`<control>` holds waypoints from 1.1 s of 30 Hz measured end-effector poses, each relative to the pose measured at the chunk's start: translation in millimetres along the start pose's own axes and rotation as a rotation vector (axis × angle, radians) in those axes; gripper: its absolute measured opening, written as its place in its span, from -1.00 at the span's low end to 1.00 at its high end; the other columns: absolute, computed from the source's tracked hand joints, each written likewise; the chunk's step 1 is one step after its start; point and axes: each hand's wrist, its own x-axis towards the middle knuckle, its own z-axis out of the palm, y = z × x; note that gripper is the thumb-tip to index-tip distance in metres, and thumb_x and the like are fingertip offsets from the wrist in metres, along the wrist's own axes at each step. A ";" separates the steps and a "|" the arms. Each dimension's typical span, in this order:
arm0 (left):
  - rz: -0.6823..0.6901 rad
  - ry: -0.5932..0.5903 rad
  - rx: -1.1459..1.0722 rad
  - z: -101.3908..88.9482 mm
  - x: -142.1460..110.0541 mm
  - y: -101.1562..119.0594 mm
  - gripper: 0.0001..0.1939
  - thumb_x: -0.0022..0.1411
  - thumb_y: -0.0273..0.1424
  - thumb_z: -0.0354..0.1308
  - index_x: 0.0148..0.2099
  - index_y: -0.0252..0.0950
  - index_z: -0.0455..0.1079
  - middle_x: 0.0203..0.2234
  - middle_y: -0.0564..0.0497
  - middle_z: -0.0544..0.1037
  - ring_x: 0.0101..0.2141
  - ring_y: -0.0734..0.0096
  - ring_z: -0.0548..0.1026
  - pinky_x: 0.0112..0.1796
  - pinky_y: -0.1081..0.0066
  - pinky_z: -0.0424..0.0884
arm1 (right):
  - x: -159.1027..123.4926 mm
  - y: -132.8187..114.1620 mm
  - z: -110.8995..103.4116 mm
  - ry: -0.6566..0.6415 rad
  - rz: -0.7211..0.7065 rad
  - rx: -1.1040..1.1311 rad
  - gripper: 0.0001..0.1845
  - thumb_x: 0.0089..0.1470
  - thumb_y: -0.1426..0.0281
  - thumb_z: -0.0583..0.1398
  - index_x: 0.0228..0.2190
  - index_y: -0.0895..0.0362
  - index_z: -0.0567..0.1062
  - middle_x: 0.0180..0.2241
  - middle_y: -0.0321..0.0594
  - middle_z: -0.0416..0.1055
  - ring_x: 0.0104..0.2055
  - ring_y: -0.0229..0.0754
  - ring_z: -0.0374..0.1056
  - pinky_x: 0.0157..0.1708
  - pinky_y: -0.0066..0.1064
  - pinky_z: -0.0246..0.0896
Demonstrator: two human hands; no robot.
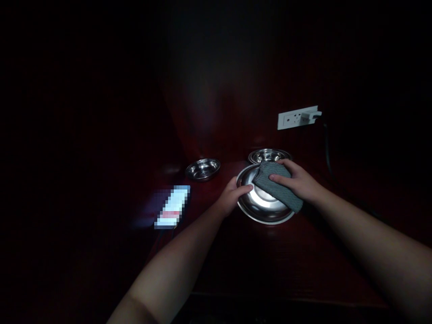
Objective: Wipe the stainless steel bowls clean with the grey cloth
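Note:
A large steel bowl (265, 209) lies on a dark red wooden table (270, 261). My left hand (232, 195) grips the bowl's left rim, thumb over the edge. My right hand (299, 180) presses a grey cloth (275, 184) against the inside of the bowl, its fingers closed over the cloth. The scene is very dark, lit mainly at the bowl.
A smaller steel bowl (203, 168) sits to the left and another steel bowl (268, 155) just behind the large one. A lit phone screen (173, 206) lies at the left. On the back wall a white socket strip (297, 118) holds a plug with a black cable (326, 148).

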 end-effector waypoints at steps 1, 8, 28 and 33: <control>0.001 0.000 0.000 -0.4 0.2 -0.7 -0.51 -0.14 -0.37 0.31 -0.10 -0.31 0.32 -0.25 -0.06 0.49 -0.24 0.26 0.45 -0.13 0.22 0.30 | 0.1 0.1 0.0 -0.003 0.004 0.001 -0.49 -0.21 0.11 0.28 -0.21 0.08 0.36 -0.30 -0.19 0.43 -0.27 -0.03 0.38 -0.26 -0.16 0.31; 0.108 -0.002 -0.103 -0.5 1.1 0.1 -0.51 -0.12 -0.35 0.28 -0.09 -0.31 0.32 -0.21 -0.05 0.49 -0.15 0.22 0.43 -0.09 0.25 0.29 | 1.5 -3.2 0.2 0.013 0.022 0.056 -0.47 -0.24 0.12 0.30 -0.20 0.06 0.36 -0.31 -0.21 0.43 -0.28 -0.03 0.39 -0.28 -0.17 0.32; 0.123 -0.090 -0.026 5.5 -10.9 11.1 -0.30 -0.10 -0.33 0.30 0.11 -0.18 0.15 -0.07 -0.07 0.42 -0.18 0.23 0.44 -0.28 0.35 0.37 | 3.4 -6.3 4.2 0.233 -0.036 0.129 -0.54 -0.19 0.10 0.27 -0.26 0.05 0.34 -0.27 -0.21 0.38 -0.21 -0.06 0.33 -0.18 -0.19 0.25; 0.108 -0.073 -0.037 2.2 -9.2 7.7 -0.34 -0.07 -0.36 0.28 0.10 -0.19 0.16 -0.03 -0.07 0.40 -0.09 0.19 0.41 -0.22 0.33 0.36 | 1.8 -9.5 1.9 0.182 -0.068 0.083 -0.58 -0.21 0.10 0.27 -0.32 0.05 0.35 -0.31 -0.22 0.38 -0.27 -0.08 0.34 -0.25 -0.23 0.28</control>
